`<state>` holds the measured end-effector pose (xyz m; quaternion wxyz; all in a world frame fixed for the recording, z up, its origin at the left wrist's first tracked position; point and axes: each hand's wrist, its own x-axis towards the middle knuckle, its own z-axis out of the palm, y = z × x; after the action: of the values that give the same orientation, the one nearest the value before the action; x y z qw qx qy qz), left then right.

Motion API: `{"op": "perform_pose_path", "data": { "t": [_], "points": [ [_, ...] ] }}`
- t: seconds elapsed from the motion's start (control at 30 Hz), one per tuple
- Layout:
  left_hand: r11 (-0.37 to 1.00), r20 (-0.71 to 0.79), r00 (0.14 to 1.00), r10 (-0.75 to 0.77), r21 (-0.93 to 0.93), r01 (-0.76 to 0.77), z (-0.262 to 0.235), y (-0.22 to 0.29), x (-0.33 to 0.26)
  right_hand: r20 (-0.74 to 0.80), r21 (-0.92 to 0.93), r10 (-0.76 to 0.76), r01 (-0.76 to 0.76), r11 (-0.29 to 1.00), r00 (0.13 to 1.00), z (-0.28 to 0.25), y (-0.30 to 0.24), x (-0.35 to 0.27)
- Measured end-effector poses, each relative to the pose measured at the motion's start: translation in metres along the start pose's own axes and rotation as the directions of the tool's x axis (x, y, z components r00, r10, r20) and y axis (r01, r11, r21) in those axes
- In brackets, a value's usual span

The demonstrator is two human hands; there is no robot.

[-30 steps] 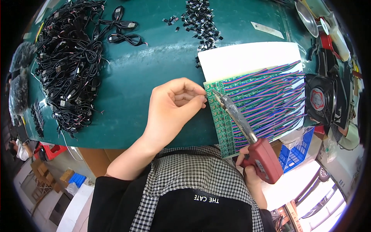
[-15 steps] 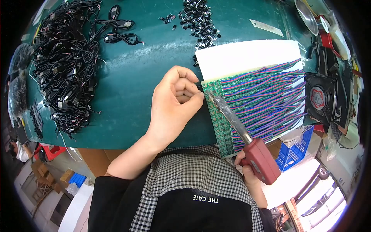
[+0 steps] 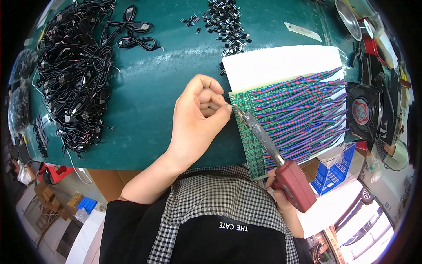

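Observation:
A panel of green circuit boards point(image 3: 241, 125) lies to the right of centre, with rows of red, blue and dark wires point(image 3: 299, 112) running off to its right. My left hand point(image 3: 195, 116) is at the panel's upper left edge, thumb and forefinger pinched together; what they hold, if anything, is too small to name. My right hand point(image 3: 283, 200) grips a soldering iron point(image 3: 295, 185) with a dark red, gun-like body. Its metal barrel slants up and left over the boards, the tip close to my left fingertips. The iron's body partly hides my right fingers.
Under the panel lies a white sheet point(image 3: 281, 64). Small black pin parts point(image 3: 228, 24) are heaped at the back. Bundled black cables point(image 3: 79, 83) cover the left side. A loose blade point(image 3: 303, 31) lies far right, a black fan point(image 3: 365, 110) beside the wires, a blue crate point(image 3: 334, 171) below.
The iron's body has shifted slightly left with my right hand, and its tip has moved only a little on the boards. My left hand is nearly still.

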<state>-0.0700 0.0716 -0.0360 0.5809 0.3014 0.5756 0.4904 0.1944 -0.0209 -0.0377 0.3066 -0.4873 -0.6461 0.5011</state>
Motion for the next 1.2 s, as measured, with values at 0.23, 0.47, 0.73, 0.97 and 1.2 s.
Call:
{"op": "perform_pose_path", "data": {
  "t": [0.23, 0.47, 0.73, 0.97, 1.2],
  "points": [
    [1.0, -0.002, 1.0, 0.006, 0.002, -0.006, 0.001, 0.0, -0.001, -0.01, 0.116, 0.056, -0.055, 0.992, 0.998, 0.002, 0.008, -0.009],
    [1.0, -0.003, 1.0, 0.018, -0.001, -0.018, 0.002, -0.002, 0.0, 0.01, 0.093, -0.008, 0.007, 0.996, 1.0, 0.0, 0.01, -0.007],
    [1.0, -0.001, 1.0, 0.03, 0.008, -0.03, 0.001, -0.002, -0.001, -0.133, 0.326, 0.274, -0.219, 0.92, 0.952, 0.011, -0.03, 0.018],
    [0.999, -0.007, 0.999, 0.035, 0.01, -0.035, 0.001, -0.002, -0.001, -0.097, 0.345, 0.285, -0.236, 0.908, 0.954, 0.012, -0.023, 0.013],
    [1.0, 0.012, 1.0, 0.018, 0.024, -0.018, -0.001, 0.0, -0.001, -0.049, 0.294, 0.223, -0.2, 0.935, 0.974, 0.007, -0.008, 0.004]
  ]
}}
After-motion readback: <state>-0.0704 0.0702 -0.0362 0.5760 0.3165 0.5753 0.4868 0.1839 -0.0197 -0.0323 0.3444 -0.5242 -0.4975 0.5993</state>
